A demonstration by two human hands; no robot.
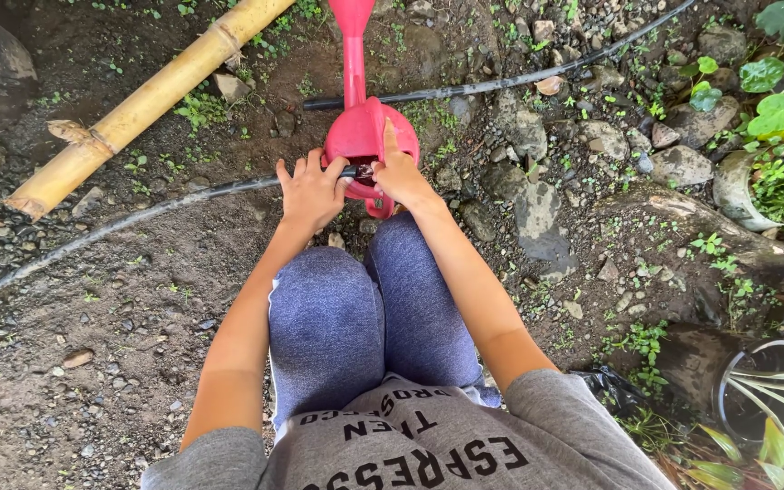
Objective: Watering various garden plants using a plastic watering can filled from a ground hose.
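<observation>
A pink watering can (355, 127) stands on the dirt in front of my knees, its spout pointing away from me. My left hand (310, 191) grips the end of a thin black hose (138, 216) and holds it at the can's opening. My right hand (398, 168) rests on the can's body, thumb up along its side, steadying it. I am crouched, with both knees in blue-grey leggings below my hands. The inside of the can is hidden.
A thick bamboo pole (138, 109) lies diagonally at upper left. A second black hose (501, 83) runs to the upper right. Rocks (677, 163) and leafy plants (777, 109) fill the right side, with a potted plant (764, 390) at lower right.
</observation>
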